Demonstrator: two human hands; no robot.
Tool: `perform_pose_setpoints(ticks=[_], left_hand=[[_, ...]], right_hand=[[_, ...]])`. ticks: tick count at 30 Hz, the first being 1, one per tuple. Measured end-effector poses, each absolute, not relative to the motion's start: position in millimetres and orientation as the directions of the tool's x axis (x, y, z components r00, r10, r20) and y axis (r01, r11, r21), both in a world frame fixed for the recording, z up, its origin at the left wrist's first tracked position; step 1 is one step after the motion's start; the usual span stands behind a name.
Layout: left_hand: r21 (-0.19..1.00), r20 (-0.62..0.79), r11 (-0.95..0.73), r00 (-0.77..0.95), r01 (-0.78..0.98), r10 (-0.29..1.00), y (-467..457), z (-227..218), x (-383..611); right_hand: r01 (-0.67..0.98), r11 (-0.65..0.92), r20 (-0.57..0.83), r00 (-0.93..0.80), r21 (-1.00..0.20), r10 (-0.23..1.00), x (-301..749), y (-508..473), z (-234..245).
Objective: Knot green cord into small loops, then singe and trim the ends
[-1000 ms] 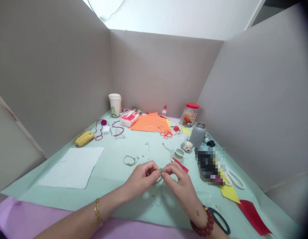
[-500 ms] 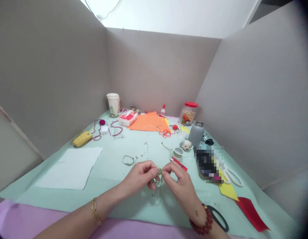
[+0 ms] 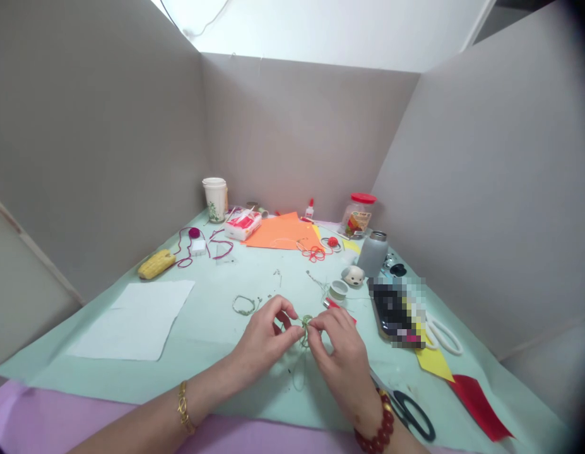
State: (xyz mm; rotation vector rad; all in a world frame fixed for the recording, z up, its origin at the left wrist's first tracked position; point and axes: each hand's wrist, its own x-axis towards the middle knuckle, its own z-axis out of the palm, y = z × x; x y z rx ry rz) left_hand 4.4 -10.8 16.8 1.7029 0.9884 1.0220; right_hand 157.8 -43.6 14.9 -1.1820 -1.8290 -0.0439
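And here, nearest in, more of the black-handled scissors (image 3: 413,413) shows beside the right wrist as the right hand (image 3: 342,347) rolls over and inward, its thumb and fingers pinched together on the green cord (image 3: 306,323). The left hand (image 3: 264,334) has just loosened: forefinger and thumb now stand apart, the thumb's tip right at the cord, so the hold looks to rest mainly with the right, a regrip by my reading. The cord itself sits between the two hands, bunched in small tangled loops at the fingertips, with one thin loop trailing toward the person; whether a knot is drawn tight, I can't tell! Just beyond the left hand, a knotted loop (image 3: 245,306) lies on the worktop (image 3: 216,340); past the right hand stands a spool (image 3: 338,289).
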Motion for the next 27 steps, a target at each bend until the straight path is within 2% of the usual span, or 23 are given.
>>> perform_pose_setpoints(ticks=[5,10,16,21,25,27], left_hand=[[0.882,0.303,-0.407,0.378,0.237,0.875,-13.7,22.0,3.1],[0.909,0.283,-0.359,0.319,0.212,0.905,-13.6,24.6,1.4],[0.907,0.242,-0.351,0.395,0.231,0.886,-12.2,22.5,1.2],[0.886,0.27,-0.395,0.423,0.242,0.865,-10.8,21.5,0.4],[0.867,0.257,-0.404,0.433,0.291,0.864,-9.7,22.0,-0.1],[0.873,0.23,-0.386,0.446,0.298,0.865,-8.9,21.3,0.1]], right_hand=[[0.751,0.514,0.676,-0.124,-0.415,0.726,157.3,-46.1,15.4],[0.75,0.516,0.688,-0.114,-0.414,0.716,156.9,-47.3,15.6],[0.735,0.529,0.67,-0.139,-0.424,0.729,156.8,-46.7,15.0],[0.655,0.486,0.572,-0.099,-0.578,0.814,155.3,-46.9,16.2],[0.59,0.276,0.337,-0.007,-0.759,0.942,155.9,-48.4,17.6],[0.506,0.168,0.192,-0.005,-0.846,0.981,157.6,-47.6,17.4]])
